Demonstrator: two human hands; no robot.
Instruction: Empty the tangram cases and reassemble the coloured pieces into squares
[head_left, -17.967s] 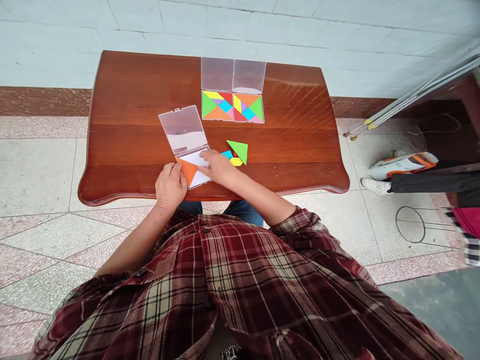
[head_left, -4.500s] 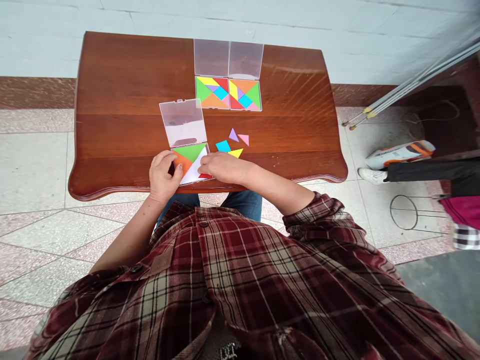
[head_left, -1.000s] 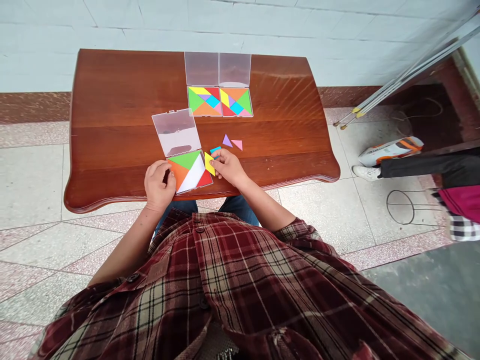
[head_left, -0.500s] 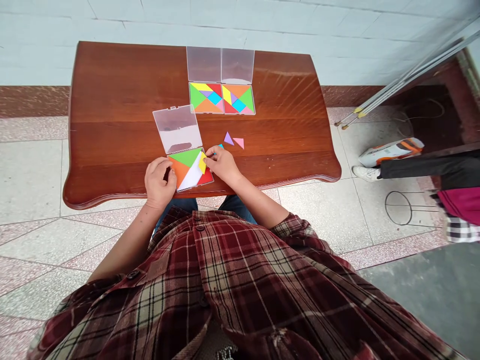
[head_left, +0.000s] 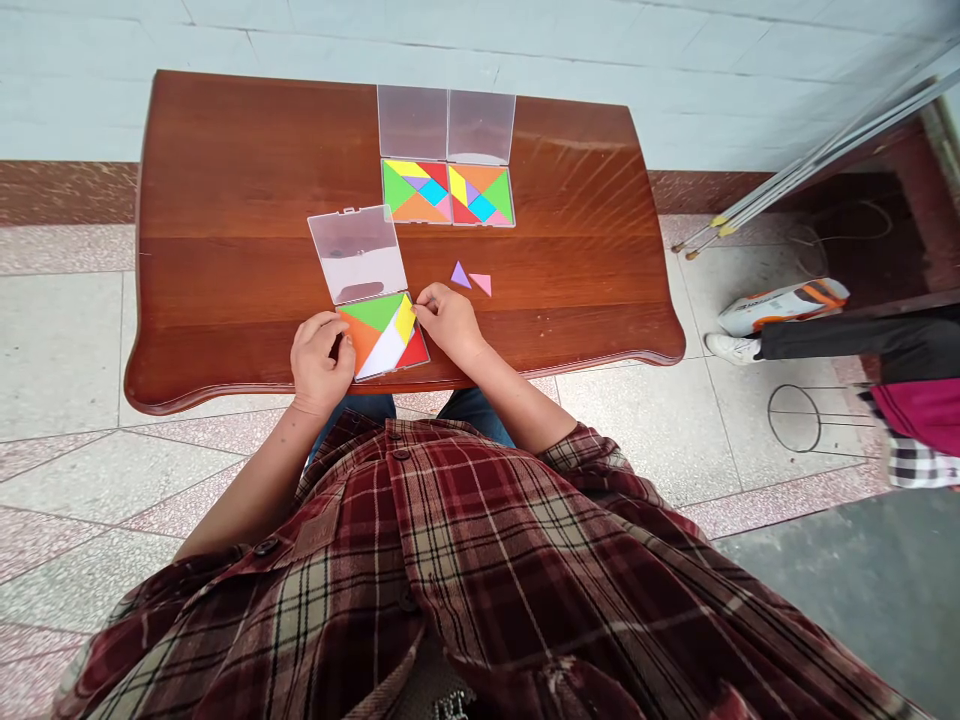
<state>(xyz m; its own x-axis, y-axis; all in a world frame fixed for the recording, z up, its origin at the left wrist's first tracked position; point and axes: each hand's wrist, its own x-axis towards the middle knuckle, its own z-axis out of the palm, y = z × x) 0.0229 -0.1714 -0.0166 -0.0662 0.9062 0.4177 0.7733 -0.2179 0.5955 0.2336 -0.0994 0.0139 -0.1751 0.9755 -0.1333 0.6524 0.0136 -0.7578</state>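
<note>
My left hand (head_left: 321, 362) rests with curled fingers on the left edge of a clear plastic tangram case (head_left: 382, 338). That case holds a green triangle (head_left: 373, 311), an orange triangle (head_left: 357, 338) and a red triangle (head_left: 412, 350), with bare white backing (head_left: 382, 352) between them. My right hand (head_left: 446, 322) has its fingertips on a yellow tangram piece (head_left: 406, 318), which lies in the case against the green triangle. A lilac triangle (head_left: 460, 275) and a pink triangle (head_left: 481, 284) lie on the wood just beyond my right hand. No blue piece shows; my right hand may hide it.
The case's open lid (head_left: 358, 255) lies on the wooden table (head_left: 225, 200). Two filled tangram cases (head_left: 448, 192) with open lids stand at the far side. Beyond the right table edge are a person's dark trouser leg (head_left: 862, 335), a white shoe (head_left: 727, 347) and leaning poles (head_left: 817, 170).
The yellow piece has moved from the table into the case, and my right hand has moved left with it. The blue piece, visible earlier on the table, no longer shows.
</note>
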